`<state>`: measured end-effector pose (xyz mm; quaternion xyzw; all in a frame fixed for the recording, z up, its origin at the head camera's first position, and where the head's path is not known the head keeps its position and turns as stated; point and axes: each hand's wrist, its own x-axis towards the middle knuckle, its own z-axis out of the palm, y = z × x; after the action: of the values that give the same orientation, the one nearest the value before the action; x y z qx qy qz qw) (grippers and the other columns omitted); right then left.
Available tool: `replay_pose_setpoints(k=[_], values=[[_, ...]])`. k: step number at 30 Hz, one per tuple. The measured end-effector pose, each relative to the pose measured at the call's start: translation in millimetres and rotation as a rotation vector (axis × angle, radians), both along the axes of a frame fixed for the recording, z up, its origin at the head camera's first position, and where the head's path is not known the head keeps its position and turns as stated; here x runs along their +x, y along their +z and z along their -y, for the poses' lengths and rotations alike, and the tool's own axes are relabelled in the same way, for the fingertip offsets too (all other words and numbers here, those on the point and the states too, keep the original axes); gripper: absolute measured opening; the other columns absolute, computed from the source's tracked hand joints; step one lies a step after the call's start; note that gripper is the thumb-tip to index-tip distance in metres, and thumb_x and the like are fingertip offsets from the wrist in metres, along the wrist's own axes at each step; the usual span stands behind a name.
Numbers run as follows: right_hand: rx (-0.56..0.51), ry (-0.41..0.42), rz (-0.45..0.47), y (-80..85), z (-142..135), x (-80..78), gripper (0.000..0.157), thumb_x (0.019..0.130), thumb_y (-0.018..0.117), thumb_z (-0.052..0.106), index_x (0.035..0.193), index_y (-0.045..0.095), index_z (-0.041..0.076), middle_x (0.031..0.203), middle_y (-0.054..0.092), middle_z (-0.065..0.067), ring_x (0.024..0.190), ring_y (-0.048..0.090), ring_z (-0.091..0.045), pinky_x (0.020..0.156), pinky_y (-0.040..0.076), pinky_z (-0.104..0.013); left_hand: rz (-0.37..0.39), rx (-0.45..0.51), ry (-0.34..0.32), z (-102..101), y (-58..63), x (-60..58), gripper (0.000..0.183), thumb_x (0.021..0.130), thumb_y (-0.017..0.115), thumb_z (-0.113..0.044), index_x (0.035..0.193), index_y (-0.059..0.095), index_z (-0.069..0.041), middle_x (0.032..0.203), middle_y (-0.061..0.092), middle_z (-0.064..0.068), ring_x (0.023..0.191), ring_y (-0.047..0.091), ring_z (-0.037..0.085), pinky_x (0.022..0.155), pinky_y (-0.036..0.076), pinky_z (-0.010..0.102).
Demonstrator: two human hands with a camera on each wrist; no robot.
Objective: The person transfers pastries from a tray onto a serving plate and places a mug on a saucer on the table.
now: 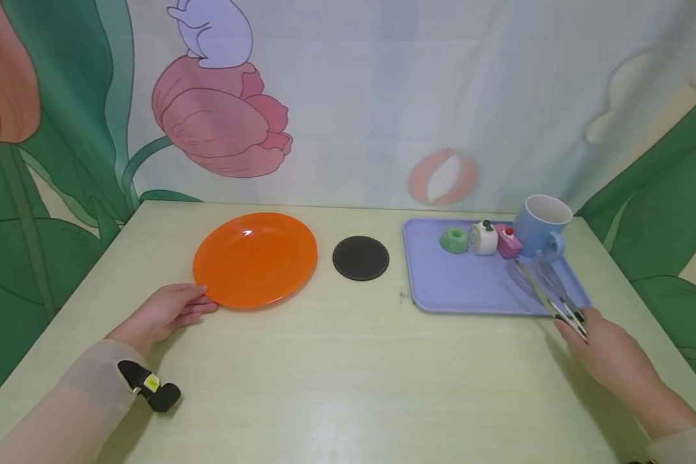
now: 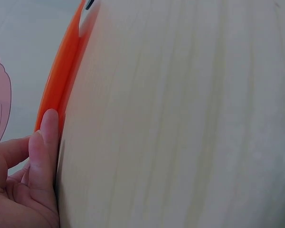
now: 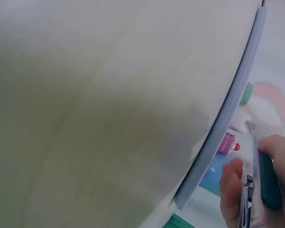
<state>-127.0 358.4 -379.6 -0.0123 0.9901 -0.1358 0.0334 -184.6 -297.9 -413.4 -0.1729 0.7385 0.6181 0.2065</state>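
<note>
At the near left rim of a round orange plate [image 1: 255, 258], my left hand [image 1: 176, 308] pinches the edge, thumb and fingers at the rim in the left wrist view. My right hand [image 1: 615, 351] grips a pair of tongs [image 1: 562, 309] by the handles. Their two spread heads point away from me over the right part of a lavender tray [image 1: 458, 290]. Along the tray's far side sit a green ring-shaped toy [image 1: 454, 240], a white toy cake roll [image 1: 484, 239], a pink toy cake slice [image 1: 508, 242] and a blue mug [image 1: 537, 225].
A round black coaster [image 1: 361, 258] lies between the plate and the tray on the pale wooden table [image 1: 325, 374]. Behind the table's far edge hangs a curtain [image 1: 348, 116] printed with flowers. A small black device [image 1: 151, 386] is strapped on my left wrist.
</note>
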Motion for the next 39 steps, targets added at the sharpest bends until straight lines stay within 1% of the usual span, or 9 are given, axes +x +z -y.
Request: replay_pose_setpoints(k=[3, 8, 11, 15, 19, 21, 26, 32, 39], values=[[-0.007, 0.005, -0.010, 0.6, 2, -0.3, 0.058, 0.099, 0.037, 0.042, 0.106, 0.038, -0.015, 0.070, 0.052, -0.019, 0.061, 0.052, -0.032, 0.049, 0.040, -0.044, 0.007, 0.003, 0.000, -2, 0.0, -0.6, 0.058, 0.100, 0.043, -0.030, 0.143, 0.024, 0.005, 0.089, 0.069, -0.002, 0.086, 0.067, 0.008, 0.073, 0.050, 0.018], [-0.021, 0.005, 0.017, 1.3, 5, -2.0, 0.065, 0.098, 0.037, 0.048, 0.115, 0.034, -0.015, 0.072, 0.052, -0.019, 0.063, 0.051, -0.032, 0.048, 0.038, -0.040, 0.008, 0.001, 0.001, -1, -1.2, -1.4, 0.059, 0.100, 0.044, -0.030, 0.143, 0.024, 0.005, 0.089, 0.069, -0.002, 0.085, 0.067, 0.008, 0.073, 0.051, 0.018], [-0.018, 0.007, 0.012, 1.1, 7, -3.4, 0.066, 0.098, 0.037, 0.048, 0.119, 0.033, -0.014, 0.077, 0.054, -0.026, 0.065, 0.053, -0.035, 0.048, 0.039, -0.042, 0.000, 0.001, 0.000, 0, -1.9, -1.5, 0.060, 0.099, 0.044, -0.031, 0.143, 0.024, 0.005, 0.088, 0.069, -0.003, 0.084, 0.067, 0.008, 0.072, 0.051, 0.019], [-0.007, 0.012, 0.012, 2.2, 10, -4.5, 0.065, 0.098, 0.036, 0.048, 0.120, 0.033, -0.013, 0.079, 0.055, -0.028, 0.066, 0.055, -0.036, 0.048, 0.040, -0.045, 0.000, -0.001, 0.002, 1, -2.8, -0.9, 0.059, 0.099, 0.044, -0.031, 0.142, 0.025, 0.005, 0.088, 0.069, -0.003, 0.084, 0.067, 0.007, 0.072, 0.051, 0.018], [-0.002, 0.015, 0.009, 3.1, 14, -4.2, 0.065, 0.098, 0.036, 0.047, 0.116, 0.035, -0.015, 0.076, 0.055, -0.024, 0.064, 0.054, -0.033, 0.047, 0.040, -0.043, 0.000, -0.013, 0.005, 1, -2.7, -0.5, 0.059, 0.099, 0.044, -0.032, 0.142, 0.025, 0.004, 0.088, 0.069, -0.003, 0.084, 0.067, 0.007, 0.072, 0.051, 0.018], [-0.003, 0.011, 0.005, 3.1, 15, -4.4, 0.066, 0.098, 0.036, 0.048, 0.117, 0.035, -0.015, 0.077, 0.056, -0.026, 0.065, 0.055, -0.034, 0.047, 0.040, -0.044, 0.001, -0.018, 0.005, 0, -2.2, -0.7, 0.059, 0.099, 0.044, -0.032, 0.143, 0.025, 0.004, 0.088, 0.069, -0.003, 0.085, 0.067, 0.007, 0.072, 0.050, 0.018], [-0.016, -0.001, -0.007, 2.6, 18, -6.6, 0.069, 0.097, 0.037, 0.049, 0.121, 0.033, -0.015, 0.077, 0.056, -0.024, 0.063, 0.055, -0.032, 0.047, 0.040, -0.043, 0.003, -0.020, 0.008, -1, -1.0, -0.6, 0.058, 0.100, 0.043, -0.031, 0.143, 0.025, 0.004, 0.088, 0.069, -0.003, 0.084, 0.067, 0.007, 0.072, 0.050, 0.018], [-0.023, -0.004, -0.004, 1.2, 22, -9.3, 0.070, 0.097, 0.037, 0.050, 0.123, 0.031, -0.014, 0.072, 0.053, -0.014, 0.060, 0.050, -0.026, 0.044, 0.037, -0.037, -0.006, -0.013, 0.006, -2, -0.2, 1.2, 0.057, 0.100, 0.043, -0.031, 0.141, 0.026, 0.005, 0.088, 0.069, -0.003, 0.084, 0.067, 0.007, 0.071, 0.051, 0.018], [-0.031, 0.005, -0.002, 1.1, 24, -11.2, 0.070, 0.097, 0.036, 0.050, 0.123, 0.031, -0.015, 0.077, 0.057, -0.021, 0.064, 0.057, -0.032, 0.046, 0.042, -0.042, -0.006, -0.002, 0.001, -2, 0.6, 0.9, 0.059, 0.099, 0.044, -0.030, 0.142, 0.025, 0.005, 0.087, 0.069, -0.003, 0.084, 0.067, 0.008, 0.071, 0.051, 0.018]])
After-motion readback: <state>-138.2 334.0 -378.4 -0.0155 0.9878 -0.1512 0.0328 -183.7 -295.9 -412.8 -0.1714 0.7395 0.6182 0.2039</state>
